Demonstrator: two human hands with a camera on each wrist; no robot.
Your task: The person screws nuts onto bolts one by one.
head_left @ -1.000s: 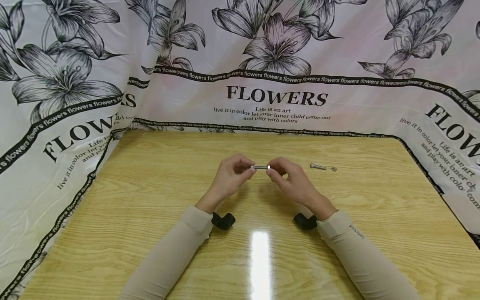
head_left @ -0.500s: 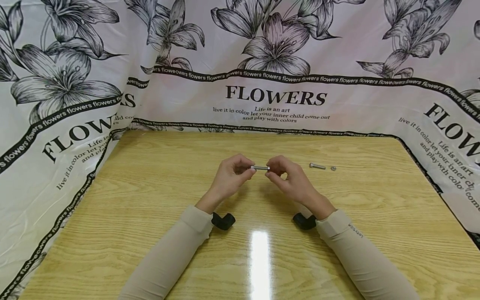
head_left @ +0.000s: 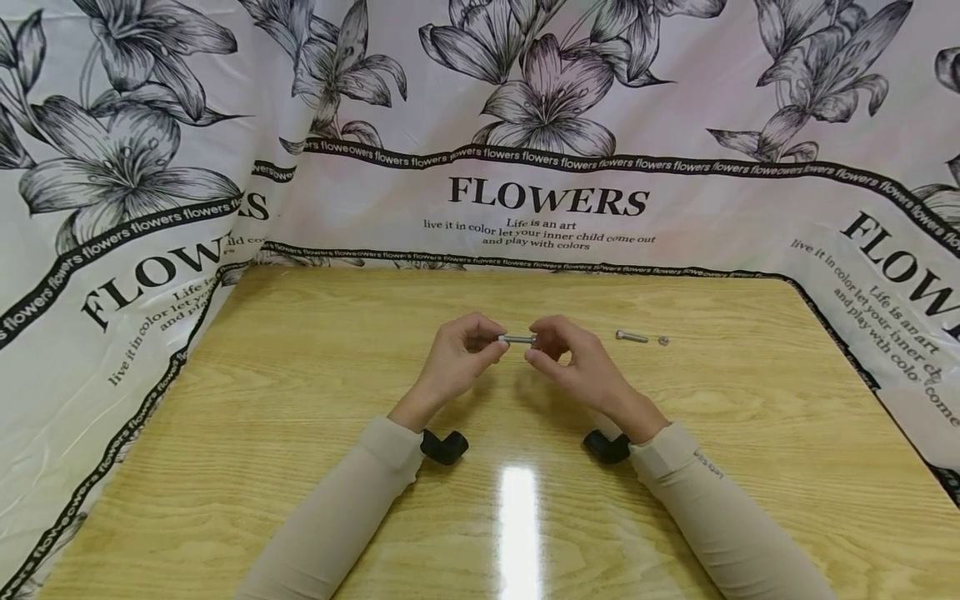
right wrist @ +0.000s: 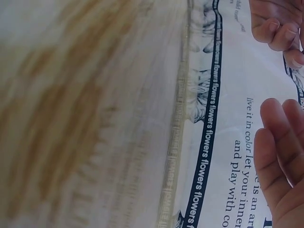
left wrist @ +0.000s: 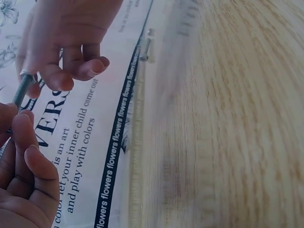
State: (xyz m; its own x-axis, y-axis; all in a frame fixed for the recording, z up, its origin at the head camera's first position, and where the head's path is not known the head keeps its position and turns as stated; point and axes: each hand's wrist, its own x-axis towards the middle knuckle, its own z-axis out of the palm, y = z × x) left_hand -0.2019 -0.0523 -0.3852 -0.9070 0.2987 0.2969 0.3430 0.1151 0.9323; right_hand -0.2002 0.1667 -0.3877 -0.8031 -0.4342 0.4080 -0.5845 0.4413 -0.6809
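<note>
Between thumb and fingers my left hand (head_left: 459, 357) pinches a silver bolt (head_left: 516, 339) by its left end. The bolt lies level above the table, its threaded shank pointing right. A small nut (head_left: 534, 341) sits at the shank's right end, amid the thumb and fingers of my right hand (head_left: 579, 360). In the left wrist view, a blurred digit of that hand touches the nut (left wrist: 28, 77), and its other fingers are loosely bent. The right wrist view hides both bolt and nut; some fingers (right wrist: 273, 156) of the right hand show there.
On the wooden table (head_left: 360, 492), right of the hands, lie a second bolt (head_left: 632, 337) and a loose nut (head_left: 663, 341). Black angled pieces (head_left: 444, 447) sit at both wrists. A flower-printed cloth (head_left: 547, 200) hangs behind and along the sides.
My right thumb has come slightly away from the nut and the right fingers have shifted around it, so the nut shows more. My left hand keeps its pinch on the bolt.
</note>
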